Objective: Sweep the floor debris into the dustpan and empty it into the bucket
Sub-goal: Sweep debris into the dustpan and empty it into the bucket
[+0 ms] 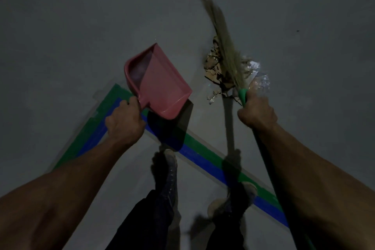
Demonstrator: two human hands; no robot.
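My left hand (123, 119) is curled tight round the handle of the pink dustpan (157, 79), holding it off the floor (60, 26) with its mouth tipped down toward my feet. Inside I can make out only a pale, blurred patch near the back wall; I cannot tell what it is. My right hand (256, 112) grips the green handle of the broom (223, 40), its bristles reaching forward from that hand and blurred. The debris (215, 65), brown scraps and crumpled clear plastic, lies on the floor just ahead of the right hand, under the bristles and apart from the dustpan. Green and blue tape lines (203, 150) cross beneath both hands, over my 2 shoes (170, 168).
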